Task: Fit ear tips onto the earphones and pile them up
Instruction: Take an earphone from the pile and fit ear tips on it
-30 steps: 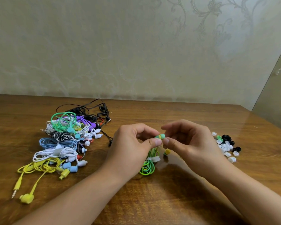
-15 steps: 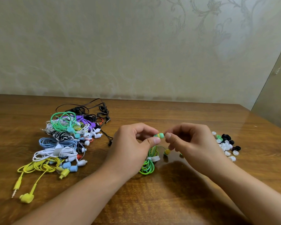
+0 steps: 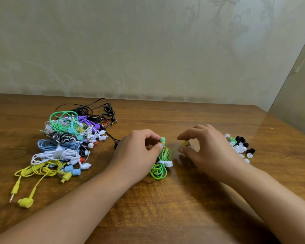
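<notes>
A green coiled earphone bundle [image 3: 159,167] with a white tie lies at the table's middle between my hands. My left hand [image 3: 137,154] pinches one earbud [image 3: 162,140], which has a pale green tip on it. My right hand [image 3: 206,148] pinches the other, yellowish earbud [image 3: 185,143] on its thin green wire. A heap of loose white, black and green ear tips [image 3: 239,146] lies just right of my right hand.
A pile of coiled earphones [image 3: 63,145] in green, purple, blue, white, yellow and black covers the left of the wooden table [image 3: 165,217]. A yellow earphone plug and bud [image 3: 25,202] trail toward the front left. A wall runs behind the table.
My right hand has let go at the tipped earbud, moved right and taken hold of the second, yellowish earbud. My left hand still holds the first earbud.
</notes>
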